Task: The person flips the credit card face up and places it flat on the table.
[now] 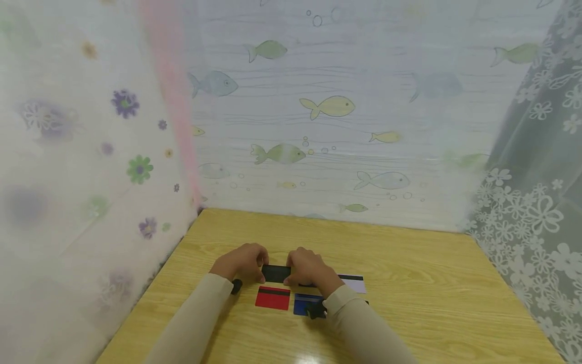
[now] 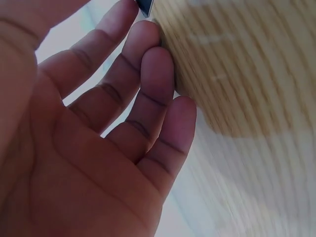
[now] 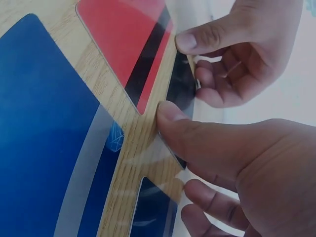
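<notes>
A black card [image 1: 276, 273] lies between the two hands at the middle of the wood-grain table. My left hand [image 1: 245, 261] holds its left end, thumb at the near corner and fingers at the far side. At the right end, my right hand [image 1: 306, 268] grips the card the same way. The right wrist view shows both thumbs on the edge of the black card [image 3: 182, 81]. Only a dark corner [image 2: 145, 6] shows by the left fingertips in the left wrist view. Nearer the person lie a red card [image 1: 273, 298] with a black stripe and a blue card [image 1: 301, 305].
A white card [image 1: 354, 284] with a black stripe lies right of the right hand, partly covered by the wrist. Under that hand sits a dark blue card [image 3: 152, 210]. Fish-patterned sheeting [image 1: 327, 151] rises behind the table [image 1: 409, 263]; flowered sheeting [image 1: 91, 177] stands on the left.
</notes>
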The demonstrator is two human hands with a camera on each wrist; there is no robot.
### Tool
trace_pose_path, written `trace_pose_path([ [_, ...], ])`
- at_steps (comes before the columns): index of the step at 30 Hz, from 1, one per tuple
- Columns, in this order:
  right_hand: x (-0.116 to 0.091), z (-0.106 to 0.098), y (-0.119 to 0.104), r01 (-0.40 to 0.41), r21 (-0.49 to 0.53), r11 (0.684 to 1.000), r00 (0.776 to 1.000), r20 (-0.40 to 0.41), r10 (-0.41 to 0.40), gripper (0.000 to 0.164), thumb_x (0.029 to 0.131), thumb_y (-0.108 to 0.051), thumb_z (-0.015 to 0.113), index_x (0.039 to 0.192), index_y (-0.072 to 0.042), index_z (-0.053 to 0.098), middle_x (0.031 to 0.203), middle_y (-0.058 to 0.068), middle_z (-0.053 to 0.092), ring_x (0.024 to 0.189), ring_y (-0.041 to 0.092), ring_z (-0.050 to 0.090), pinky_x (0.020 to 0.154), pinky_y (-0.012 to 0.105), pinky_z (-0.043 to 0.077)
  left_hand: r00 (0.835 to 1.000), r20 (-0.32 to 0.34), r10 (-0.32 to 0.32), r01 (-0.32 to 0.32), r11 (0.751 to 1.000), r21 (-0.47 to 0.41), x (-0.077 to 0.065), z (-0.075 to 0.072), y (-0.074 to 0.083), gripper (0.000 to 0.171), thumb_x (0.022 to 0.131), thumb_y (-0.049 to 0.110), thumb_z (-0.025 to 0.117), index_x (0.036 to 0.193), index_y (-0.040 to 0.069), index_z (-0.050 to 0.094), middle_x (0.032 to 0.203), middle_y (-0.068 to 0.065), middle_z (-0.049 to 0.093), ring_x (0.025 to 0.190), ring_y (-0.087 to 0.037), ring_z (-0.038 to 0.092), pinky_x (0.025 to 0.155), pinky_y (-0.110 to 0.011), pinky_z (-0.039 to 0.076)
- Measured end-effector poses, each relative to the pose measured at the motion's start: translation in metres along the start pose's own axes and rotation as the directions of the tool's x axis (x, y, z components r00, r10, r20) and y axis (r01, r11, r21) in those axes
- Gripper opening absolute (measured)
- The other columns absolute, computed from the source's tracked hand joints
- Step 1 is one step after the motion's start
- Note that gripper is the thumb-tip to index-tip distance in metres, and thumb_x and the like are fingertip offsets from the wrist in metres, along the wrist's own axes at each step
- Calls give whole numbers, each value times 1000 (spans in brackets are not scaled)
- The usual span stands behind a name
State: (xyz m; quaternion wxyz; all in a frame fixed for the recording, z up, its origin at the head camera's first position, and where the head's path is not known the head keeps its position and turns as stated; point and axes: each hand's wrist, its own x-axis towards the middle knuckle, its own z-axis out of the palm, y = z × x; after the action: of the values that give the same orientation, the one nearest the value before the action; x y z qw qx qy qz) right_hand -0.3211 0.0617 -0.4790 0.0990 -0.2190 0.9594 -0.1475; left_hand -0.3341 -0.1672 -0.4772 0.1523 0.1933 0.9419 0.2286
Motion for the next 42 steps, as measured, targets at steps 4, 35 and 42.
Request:
trace_pose_path([
  [4,0,0,0,-12,15,1000,1000,20,11,44,78,-43,90,108,-17,73,101,-2,61,87,17,55,81,47,50,1000,13,-10,10,1000,-6,3,0,-1,36,72,20,95,95,21,67,92,1,61,83,-18,56,74,-35,49],
  [35,-5,2,7,75,148,986,997,11,-77,47,86,-33,86,120,-8,64,112,3,61,97,19,58,87,39,51,991,-88,99,-114,975,-189,-1,4,-23,48,68,19,93,110,13,70,107,0,67,98,-18,60,93,-41,51],
  [42,0,6,6,89,130,987,996,-26,-87,62,82,-43,87,131,-13,65,120,5,61,101,19,59,88,39,52,987,-149,57,-88,973,-213,-6,-2,-12,49,69,22,90,114,16,71,113,0,67,107,-22,58,96,-45,50],
])
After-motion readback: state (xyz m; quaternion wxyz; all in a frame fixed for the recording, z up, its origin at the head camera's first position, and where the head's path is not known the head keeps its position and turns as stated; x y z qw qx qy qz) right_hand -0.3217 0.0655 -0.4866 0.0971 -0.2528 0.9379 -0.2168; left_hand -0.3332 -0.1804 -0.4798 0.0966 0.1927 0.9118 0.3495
